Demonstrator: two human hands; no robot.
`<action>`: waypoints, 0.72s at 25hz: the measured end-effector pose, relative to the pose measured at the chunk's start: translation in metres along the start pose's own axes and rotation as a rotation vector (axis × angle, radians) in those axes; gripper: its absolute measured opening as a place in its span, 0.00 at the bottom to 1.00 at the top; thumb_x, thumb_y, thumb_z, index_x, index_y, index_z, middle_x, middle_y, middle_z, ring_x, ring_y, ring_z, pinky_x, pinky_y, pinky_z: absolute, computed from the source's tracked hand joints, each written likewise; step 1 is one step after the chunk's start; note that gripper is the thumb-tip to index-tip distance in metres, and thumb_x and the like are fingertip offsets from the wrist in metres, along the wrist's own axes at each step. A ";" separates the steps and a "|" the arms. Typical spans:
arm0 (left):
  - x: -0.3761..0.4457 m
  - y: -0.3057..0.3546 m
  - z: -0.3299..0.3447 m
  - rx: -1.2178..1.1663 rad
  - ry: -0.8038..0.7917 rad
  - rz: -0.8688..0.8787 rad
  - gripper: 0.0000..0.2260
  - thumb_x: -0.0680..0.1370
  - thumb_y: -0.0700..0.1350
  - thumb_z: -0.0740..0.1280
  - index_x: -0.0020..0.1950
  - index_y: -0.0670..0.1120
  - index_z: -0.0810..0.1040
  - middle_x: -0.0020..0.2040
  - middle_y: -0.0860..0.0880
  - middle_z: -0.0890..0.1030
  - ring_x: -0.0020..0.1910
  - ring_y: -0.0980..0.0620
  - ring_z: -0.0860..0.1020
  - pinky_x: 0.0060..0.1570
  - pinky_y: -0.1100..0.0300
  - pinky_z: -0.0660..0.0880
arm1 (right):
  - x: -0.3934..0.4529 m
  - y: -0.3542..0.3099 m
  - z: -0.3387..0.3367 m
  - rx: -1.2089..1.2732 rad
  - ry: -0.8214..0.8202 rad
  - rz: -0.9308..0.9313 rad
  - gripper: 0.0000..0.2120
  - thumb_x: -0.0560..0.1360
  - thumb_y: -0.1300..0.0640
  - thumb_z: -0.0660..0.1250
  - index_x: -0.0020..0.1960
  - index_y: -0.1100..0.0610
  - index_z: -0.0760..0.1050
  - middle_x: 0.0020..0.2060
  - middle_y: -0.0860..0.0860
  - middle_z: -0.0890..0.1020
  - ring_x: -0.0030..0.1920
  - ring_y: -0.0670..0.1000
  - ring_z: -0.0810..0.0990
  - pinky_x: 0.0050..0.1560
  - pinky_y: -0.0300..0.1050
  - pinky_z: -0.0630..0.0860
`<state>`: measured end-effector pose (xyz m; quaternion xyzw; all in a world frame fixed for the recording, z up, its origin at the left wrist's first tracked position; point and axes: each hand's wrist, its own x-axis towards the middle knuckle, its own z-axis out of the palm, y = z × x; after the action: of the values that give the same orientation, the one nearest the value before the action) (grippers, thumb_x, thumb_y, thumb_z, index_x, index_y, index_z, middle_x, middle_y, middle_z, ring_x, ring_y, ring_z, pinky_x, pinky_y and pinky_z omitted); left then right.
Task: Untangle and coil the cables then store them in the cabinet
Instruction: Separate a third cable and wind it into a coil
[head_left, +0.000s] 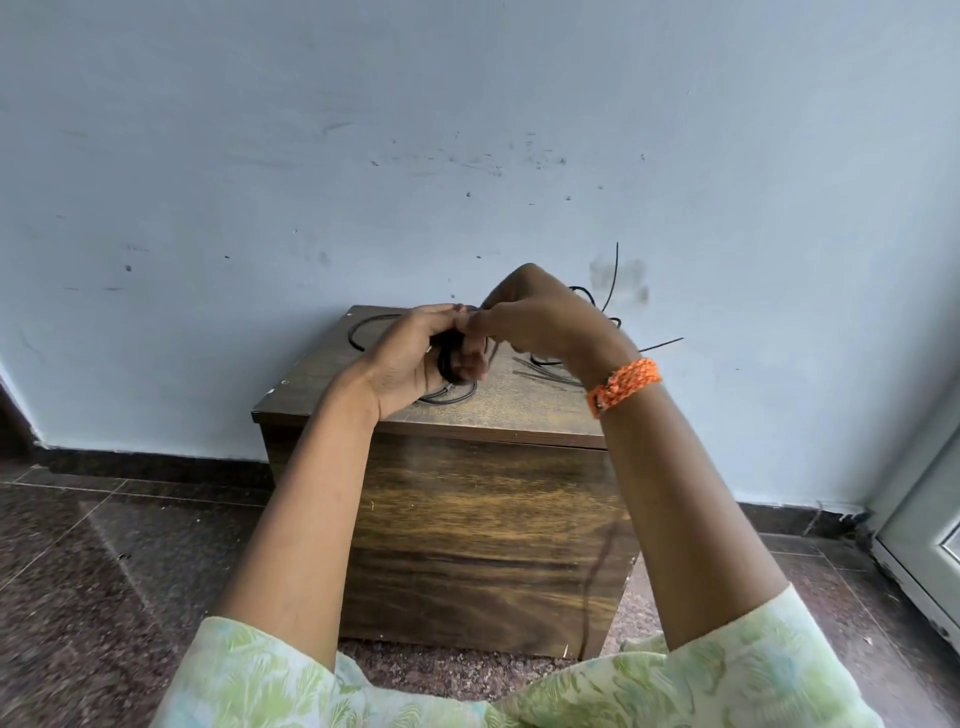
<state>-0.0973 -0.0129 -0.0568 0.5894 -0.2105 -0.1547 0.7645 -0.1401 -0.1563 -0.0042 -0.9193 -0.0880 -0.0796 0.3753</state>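
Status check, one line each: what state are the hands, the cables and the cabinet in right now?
left hand: closed around a small black cable coil.
right hand: fingers pinched at the top of that coil.
loose black cables: uncoiled, sprawled on the cabinet top, ends sticking up.
black loop: lying on the top, behind the left hand.
cabinet: front closed.

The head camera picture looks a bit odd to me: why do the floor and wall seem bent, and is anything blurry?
Head view: the wide-angle lens bows the skirting line and stretches the arms; light is soft and even, with no glare; the hands and the dark cable bundle they hold are smeared by motion, while the wooden cabinet front stays fairly sharp.
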 end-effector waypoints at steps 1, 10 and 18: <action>-0.001 0.000 0.003 0.012 -0.001 -0.030 0.12 0.81 0.40 0.52 0.40 0.43 0.70 0.28 0.50 0.68 0.22 0.56 0.67 0.27 0.63 0.69 | 0.004 0.003 0.005 -0.017 0.067 -0.003 0.13 0.74 0.53 0.70 0.39 0.64 0.82 0.19 0.46 0.65 0.20 0.44 0.59 0.24 0.38 0.57; -0.014 0.015 -0.005 -0.013 -0.146 0.023 0.10 0.80 0.46 0.53 0.40 0.46 0.66 0.24 0.56 0.56 0.19 0.61 0.53 0.21 0.67 0.53 | 0.009 0.015 -0.013 0.213 0.265 -0.034 0.19 0.73 0.44 0.70 0.31 0.56 0.78 0.18 0.45 0.61 0.20 0.44 0.58 0.22 0.35 0.57; -0.015 0.036 -0.040 -0.651 0.079 0.336 0.15 0.81 0.43 0.52 0.36 0.46 0.68 0.22 0.54 0.58 0.20 0.55 0.50 0.20 0.67 0.56 | 0.009 0.069 -0.051 0.267 0.605 0.090 0.17 0.75 0.46 0.68 0.33 0.55 0.79 0.21 0.48 0.64 0.21 0.45 0.60 0.25 0.39 0.58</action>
<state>-0.0906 0.0369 -0.0331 0.2781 -0.2143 -0.0632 0.9342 -0.1200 -0.2394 -0.0128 -0.7996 0.0583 -0.3204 0.5045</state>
